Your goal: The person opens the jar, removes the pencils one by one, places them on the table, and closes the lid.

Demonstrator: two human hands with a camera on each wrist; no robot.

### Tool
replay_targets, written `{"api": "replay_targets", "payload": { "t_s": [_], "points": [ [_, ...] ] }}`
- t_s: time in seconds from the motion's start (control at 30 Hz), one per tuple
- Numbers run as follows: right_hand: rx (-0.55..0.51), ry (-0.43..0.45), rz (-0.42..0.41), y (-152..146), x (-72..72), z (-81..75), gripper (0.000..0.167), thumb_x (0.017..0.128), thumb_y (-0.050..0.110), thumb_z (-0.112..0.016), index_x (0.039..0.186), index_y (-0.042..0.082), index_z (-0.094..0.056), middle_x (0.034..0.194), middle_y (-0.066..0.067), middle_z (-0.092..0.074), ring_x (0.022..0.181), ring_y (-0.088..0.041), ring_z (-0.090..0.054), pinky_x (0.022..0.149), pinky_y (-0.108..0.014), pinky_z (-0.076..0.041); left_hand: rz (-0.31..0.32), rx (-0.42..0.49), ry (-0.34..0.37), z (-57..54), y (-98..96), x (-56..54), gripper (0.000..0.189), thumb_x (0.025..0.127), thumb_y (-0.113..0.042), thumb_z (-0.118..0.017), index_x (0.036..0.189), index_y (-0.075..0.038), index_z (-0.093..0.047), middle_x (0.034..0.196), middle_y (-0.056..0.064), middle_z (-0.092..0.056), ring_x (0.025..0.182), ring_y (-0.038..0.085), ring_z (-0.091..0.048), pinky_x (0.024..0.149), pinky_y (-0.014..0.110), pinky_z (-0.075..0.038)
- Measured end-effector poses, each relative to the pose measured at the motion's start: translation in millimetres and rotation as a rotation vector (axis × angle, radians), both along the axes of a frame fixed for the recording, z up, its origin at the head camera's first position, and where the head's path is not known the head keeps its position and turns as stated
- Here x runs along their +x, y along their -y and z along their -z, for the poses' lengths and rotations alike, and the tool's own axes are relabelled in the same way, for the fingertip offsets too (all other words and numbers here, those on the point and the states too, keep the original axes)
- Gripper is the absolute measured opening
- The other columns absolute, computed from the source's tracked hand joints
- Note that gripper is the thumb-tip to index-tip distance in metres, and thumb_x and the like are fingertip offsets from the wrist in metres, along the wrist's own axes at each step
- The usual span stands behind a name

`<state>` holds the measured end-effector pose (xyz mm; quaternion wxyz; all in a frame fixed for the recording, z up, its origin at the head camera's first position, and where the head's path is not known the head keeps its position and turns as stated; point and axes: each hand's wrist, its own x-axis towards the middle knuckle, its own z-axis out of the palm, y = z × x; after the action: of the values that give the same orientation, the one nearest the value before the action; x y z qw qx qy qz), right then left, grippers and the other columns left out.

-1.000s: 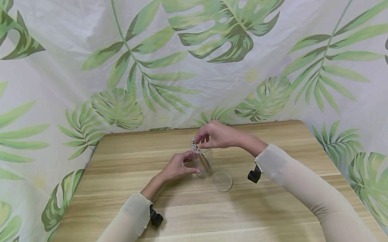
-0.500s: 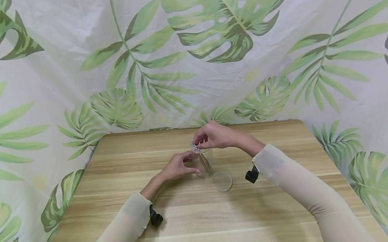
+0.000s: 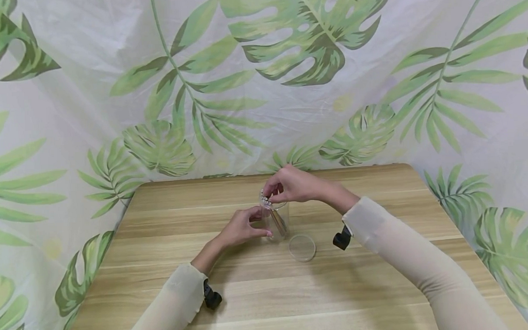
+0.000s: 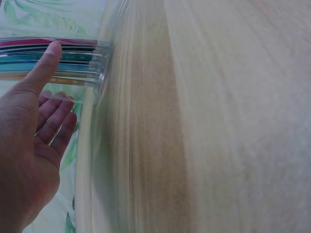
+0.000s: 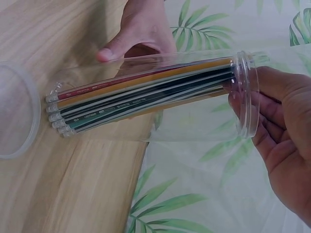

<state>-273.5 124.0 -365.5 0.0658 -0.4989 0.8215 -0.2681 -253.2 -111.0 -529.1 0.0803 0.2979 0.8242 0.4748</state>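
Note:
A clear plastic jar [image 5: 194,124] stands upright on the wooden table, its mouth uncovered. Several pencils [image 5: 141,94] in red, yellow, green and black lean together inside it, silvery ends near the rim in the head view. My left hand [image 3: 242,227] holds the jar low on its left side, thumb in front and fingers behind; the left wrist view shows the thumb across the wall. Over the mouth, my right hand [image 3: 293,184] has curled fingers reaching inside the rim, pinching at the pencils' upper ends. Those fingertips are partly hidden.
A round clear lid [image 3: 302,247] lies flat on the table [image 3: 268,296] just right of and nearer than the jar. Behind the table's far edge hangs a leaf-printed cloth [image 3: 218,103]. Black wrist cameras sit under both sleeves.
My right hand and forearm have shifted slightly left, with the fingers at the pencil ends. My left hand, the jar and the lid stay in place.

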Motion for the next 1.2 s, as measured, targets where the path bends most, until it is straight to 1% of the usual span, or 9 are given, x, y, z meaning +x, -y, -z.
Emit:
{"api": "replay_targets", "payload": {
  "t_s": [0.23, 0.47, 0.63, 0.87, 1.03, 1.2],
  "points": [
    [-0.033, -0.009, 0.006, -0.8, 1.0, 3.2, 0.011, 0.093, 0.004, -0.078, 0.103, 0.004, -0.083, 0.095, -0.003, -0.082, 0.071, 0.0, -0.066, 0.065, -0.019, -0.058, -0.005, 0.0, 0.011, -0.5, -0.6, 0.8, 0.057, 0.079, -0.017, -0.095, 0.129, -0.004, -0.07, 0.129, 0.011, -0.074, 0.124, 0.029, -0.07, 0.11, 0.035, -0.054],
    [-0.092, -0.029, 0.006, -3.3, 2.1, 8.1, 0.012, 0.094, 0.003, -0.076, 0.102, 0.005, -0.084, 0.094, -0.003, -0.082, 0.069, -0.001, -0.064, 0.061, -0.019, -0.055, -0.001, -0.002, -0.008, 3.2, 0.4, -0.7, 0.058, 0.08, -0.019, -0.095, 0.13, -0.004, -0.069, 0.129, 0.012, -0.074, 0.123, 0.031, -0.07, 0.109, 0.038, -0.055],
    [-0.15, -0.051, 0.003, -4.5, 2.7, 12.1, 0.012, 0.094, 0.003, -0.076, 0.102, 0.004, -0.084, 0.093, -0.003, -0.082, 0.069, -0.002, -0.066, 0.061, -0.019, -0.055, -0.002, 0.0, -0.007, 3.2, 0.4, -0.9, 0.058, 0.08, -0.019, -0.095, 0.129, -0.005, -0.069, 0.128, 0.01, -0.074, 0.123, 0.03, -0.07, 0.109, 0.037, -0.055],
    [-0.219, -0.057, 0.013, -5.1, 2.8, 16.9, 0.011, 0.093, 0.002, -0.077, 0.102, 0.003, -0.084, 0.094, -0.005, -0.082, 0.077, -0.005, -0.071, 0.063, -0.02, -0.057, -0.004, 0.004, -0.008, 2.3, 0.3, 0.0, 0.057, 0.08, -0.018, -0.095, 0.129, -0.005, -0.07, 0.127, 0.01, -0.075, 0.121, 0.03, -0.071, 0.108, 0.038, -0.056],
    [-0.262, -0.061, 0.024, -4.5, 3.1, 19.1, 0.01, 0.093, 0.002, -0.077, 0.1, 0.005, -0.084, 0.094, -0.004, -0.082, 0.076, -0.005, -0.071, 0.062, -0.021, -0.057, -0.002, 0.012, -0.013, 1.4, 0.3, 0.7, 0.058, 0.08, -0.018, -0.096, 0.13, -0.006, -0.07, 0.127, 0.01, -0.075, 0.121, 0.03, -0.071, 0.109, 0.039, -0.056],
    [-0.277, -0.066, 0.047, -4.9, 4.4, 19.3, 0.008, 0.093, 0.003, -0.077, 0.097, 0.005, -0.083, 0.092, -0.003, -0.081, 0.075, -0.005, -0.07, 0.063, -0.022, -0.058, -0.003, 0.024, -0.011, 1.5, 0.3, 1.0, 0.059, 0.079, -0.02, -0.096, 0.131, -0.006, -0.07, 0.127, 0.01, -0.075, 0.121, 0.03, -0.071, 0.109, 0.039, -0.056]
  ]
}}
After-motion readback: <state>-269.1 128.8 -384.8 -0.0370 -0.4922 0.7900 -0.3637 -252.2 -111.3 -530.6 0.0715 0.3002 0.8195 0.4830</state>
